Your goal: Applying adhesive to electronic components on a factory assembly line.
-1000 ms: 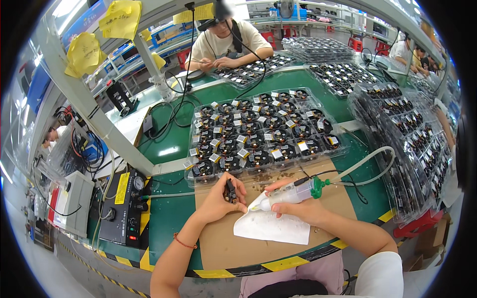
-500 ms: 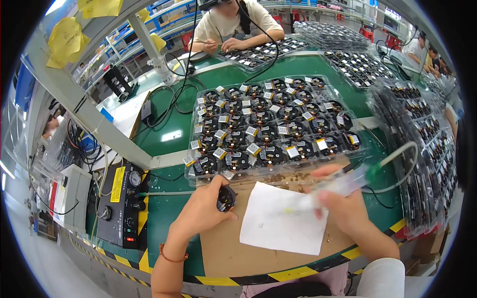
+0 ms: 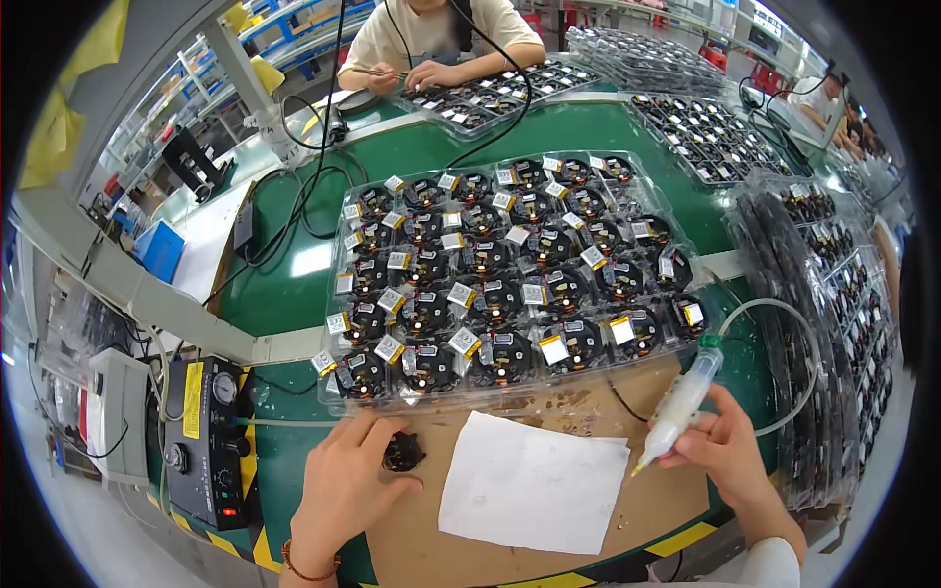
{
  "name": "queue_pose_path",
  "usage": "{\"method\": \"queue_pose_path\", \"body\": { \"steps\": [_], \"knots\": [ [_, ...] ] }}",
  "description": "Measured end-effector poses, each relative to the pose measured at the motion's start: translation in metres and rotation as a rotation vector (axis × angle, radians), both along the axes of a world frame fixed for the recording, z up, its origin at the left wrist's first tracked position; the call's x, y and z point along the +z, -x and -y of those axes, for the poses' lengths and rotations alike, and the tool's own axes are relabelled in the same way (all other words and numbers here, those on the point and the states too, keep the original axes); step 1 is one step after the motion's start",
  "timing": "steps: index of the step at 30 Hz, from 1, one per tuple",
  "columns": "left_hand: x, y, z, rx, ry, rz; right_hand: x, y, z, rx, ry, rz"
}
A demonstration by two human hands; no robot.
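My left hand is closed round the edge of a small round black part with fine components on its face, at the front of the clear plastic tray. In my right hand is a translucent dispensing syringe with a green cap and a hose. Its yellowish tip points down and left, just right of a white sheet of paper. The paper lies on a brown cardboard mat. Several similar round black assemblies with white-labelled packs sit in the tray.
At the left stands a black dispenser box with a gauge and knobs. Stacked trays rise at the right, beside the looped hose. Across the green bench, a person works over another tray. Black cables cross the back left.
The syringe has moved from over the paper to its right side and now hangs more steeply. My left hand still grips the black part, now lower and further left in view. The view has shifted.
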State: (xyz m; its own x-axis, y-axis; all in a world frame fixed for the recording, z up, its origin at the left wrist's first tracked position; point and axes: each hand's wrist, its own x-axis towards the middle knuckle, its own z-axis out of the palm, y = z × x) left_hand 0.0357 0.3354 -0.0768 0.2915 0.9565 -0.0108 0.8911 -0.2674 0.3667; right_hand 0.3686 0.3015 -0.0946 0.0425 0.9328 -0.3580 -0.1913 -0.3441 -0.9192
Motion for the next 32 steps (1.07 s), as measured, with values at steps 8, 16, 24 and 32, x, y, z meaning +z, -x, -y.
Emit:
{"method": "queue_pose_path", "body": {
  "steps": [8, 16, 24, 32],
  "knots": [
    [0.003, -0.005, 0.015, -0.026, -0.020, -0.021, -0.025, 0.016, 0.010, -0.234, -0.058, 0.117],
    [0.017, 0.012, 0.019, -0.152, -0.171, 0.253, 0.073, 0.023, 0.020, 0.479, -0.471, 1.282],
    [0.099, -0.013, 0.045, -0.700, 0.389, 1.359, 0.317, 0.098, -0.128, -0.252, -1.691, 1.565],
    [0.134, 0.000, 0.110, -1.049, 1.211, 1.858, 0.379, 0.140, -0.266, 0.359, -0.957, 1.632]
  ]
}}
